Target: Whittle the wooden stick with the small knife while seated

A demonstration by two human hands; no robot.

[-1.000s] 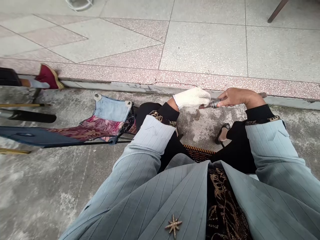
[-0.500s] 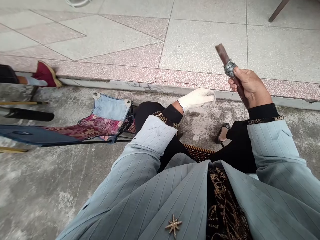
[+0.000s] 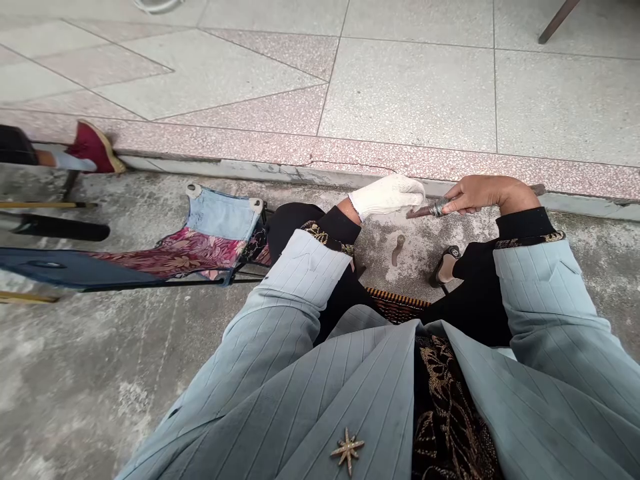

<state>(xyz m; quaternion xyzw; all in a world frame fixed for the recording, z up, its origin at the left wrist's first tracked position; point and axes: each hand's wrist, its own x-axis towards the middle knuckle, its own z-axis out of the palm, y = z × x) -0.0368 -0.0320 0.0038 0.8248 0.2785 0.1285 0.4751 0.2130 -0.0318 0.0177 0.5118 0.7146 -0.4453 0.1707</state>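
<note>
My right hand (image 3: 487,193) is closed around a brown stick (image 3: 538,190), which lies nearly level. Grey metal wire (image 3: 439,207) is wound around the stick, beside my fingertips. In a white knit glove, my left hand (image 3: 393,195) has its fingers curled together close to the stick's left end; whatever they hold is hidden. Below the gloved fingers is a short brown peg-like piece (image 3: 398,251) with a rounded top; I cannot tell whether it hangs or rests on the ground.
A folding chair (image 3: 220,217) with denim and red patterned cloth stands at left. Beyond it is another person's red shoe (image 3: 95,148). A raised tiled step (image 3: 410,93) runs across the front. A woven seat edge (image 3: 397,307) shows between my legs.
My right hand has lowered and turned the stick from upright-slanted to nearly level, bringing its wired end towards my left hand. The peg-like piece now shows clearly below the glove.
</note>
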